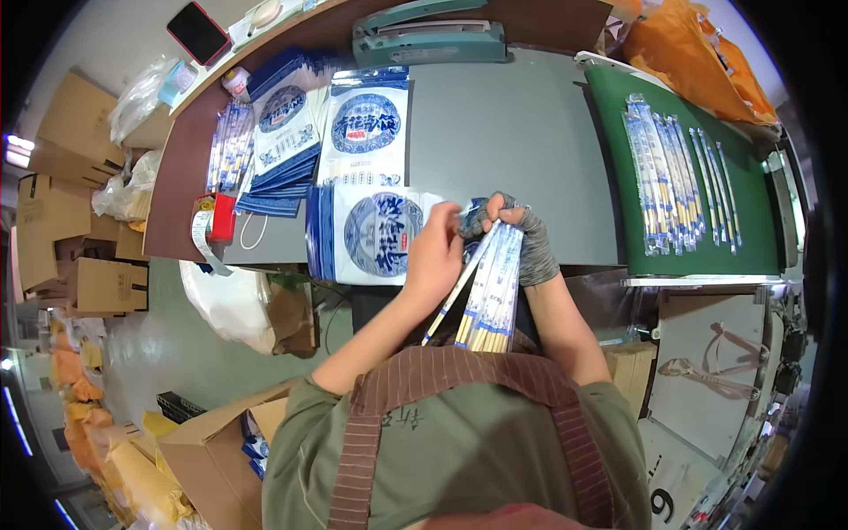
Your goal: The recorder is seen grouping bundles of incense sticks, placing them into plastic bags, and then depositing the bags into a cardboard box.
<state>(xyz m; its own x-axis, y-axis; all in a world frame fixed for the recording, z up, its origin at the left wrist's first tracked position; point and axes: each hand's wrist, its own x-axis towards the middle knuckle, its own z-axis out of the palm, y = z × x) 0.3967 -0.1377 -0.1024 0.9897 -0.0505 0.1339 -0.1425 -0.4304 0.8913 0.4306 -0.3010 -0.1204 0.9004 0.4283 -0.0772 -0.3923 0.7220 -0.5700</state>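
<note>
My right hand (534, 252), in a grey fingerless glove, is closed around the upper end of a bundle of wrapped chopsticks (491, 300). The sticks are in clear, blue-patterned sleeves and hang down in front of my apron. One slants apart from the rest on the left. Beside the bundle's top, my left hand (435, 261) is bare, its fingers curled and drawn together close to the gloved fingers. Whatever it pinches is hidden. Just left of it lies a stack of blue-and-white printed bags (385, 237) at the table's front edge.
More printed bags (362, 124) and wrapped sticks (230, 146) lie at the table's left. A green mat (609, 115) on the right bears rows of wrapped chopsticks (658, 177). A teal sealing machine (428, 46) stands at the back. Cardboard box (208, 459) at lower left.
</note>
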